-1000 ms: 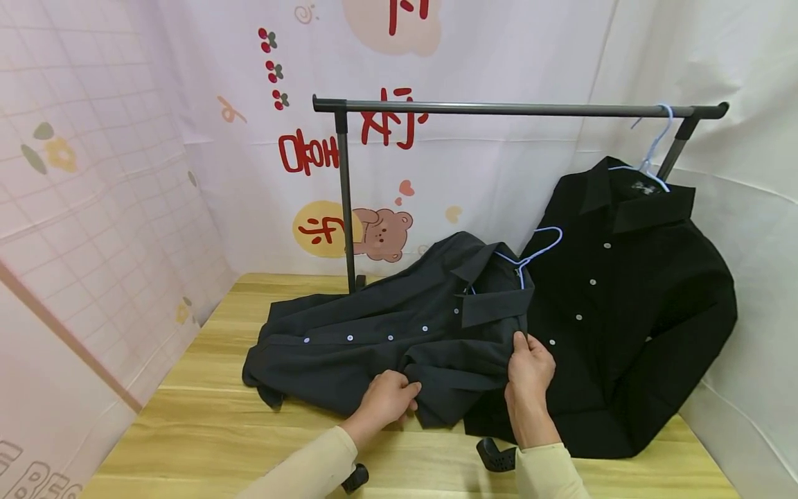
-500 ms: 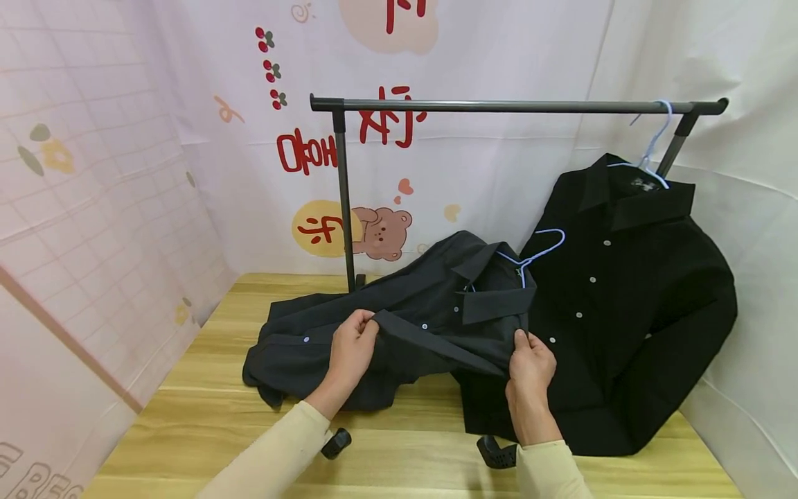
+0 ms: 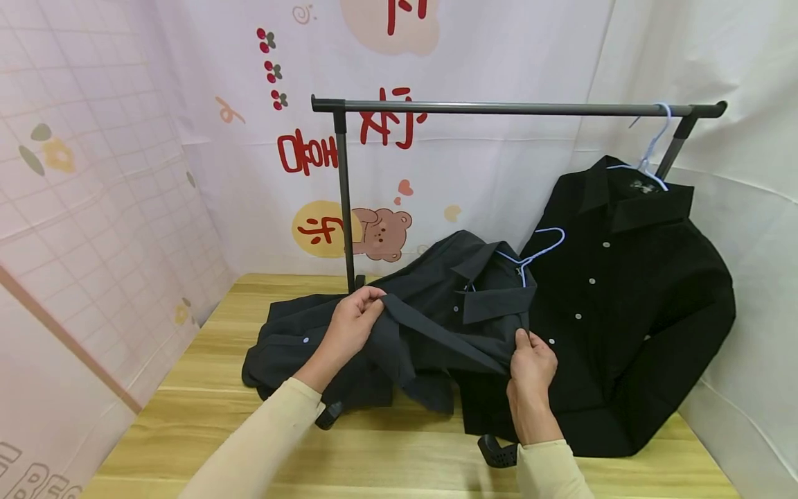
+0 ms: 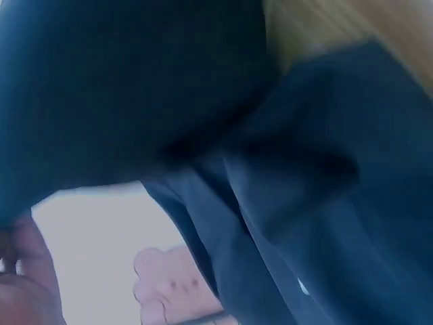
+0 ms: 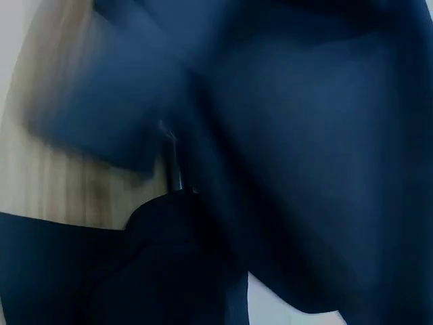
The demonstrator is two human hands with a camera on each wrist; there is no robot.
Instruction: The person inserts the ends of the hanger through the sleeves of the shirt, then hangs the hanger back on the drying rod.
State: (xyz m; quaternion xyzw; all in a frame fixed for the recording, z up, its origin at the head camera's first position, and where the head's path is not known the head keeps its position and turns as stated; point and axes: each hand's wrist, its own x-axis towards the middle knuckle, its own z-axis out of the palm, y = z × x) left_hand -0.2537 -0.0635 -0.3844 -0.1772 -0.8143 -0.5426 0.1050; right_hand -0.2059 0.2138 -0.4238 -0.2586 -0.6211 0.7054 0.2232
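Observation:
A dark grey button-up shirt (image 3: 430, 277) lies on the table with a light blue hanger (image 3: 541, 255) inside its collar. My left hand (image 3: 350, 324) pinches an edge of its cloth and holds it raised, so part of the button row is covered. At the shirt's shoulder, below the collar, my right hand (image 3: 532, 360) grips the fabric. In the left wrist view the raised cloth (image 4: 122, 95) fills much of the picture, and part of the hand (image 4: 27, 277) shows at the lower left. Blurred dark fabric (image 5: 304, 135) hides the fingers in the right wrist view.
Behind stands a grey clothes rack (image 3: 499, 109). A black shirt (image 3: 654, 291) hangs from its right end on another light blue hanger (image 3: 651, 149). Black rack feet (image 3: 497, 452) rest on the wooden table (image 3: 399, 457). A printed white curtain (image 3: 499, 41) encloses the back and sides.
My left hand has gone from the shirt's near edge up and leftward, lifting the cloth across the button row. My right hand stays at the shoulder.

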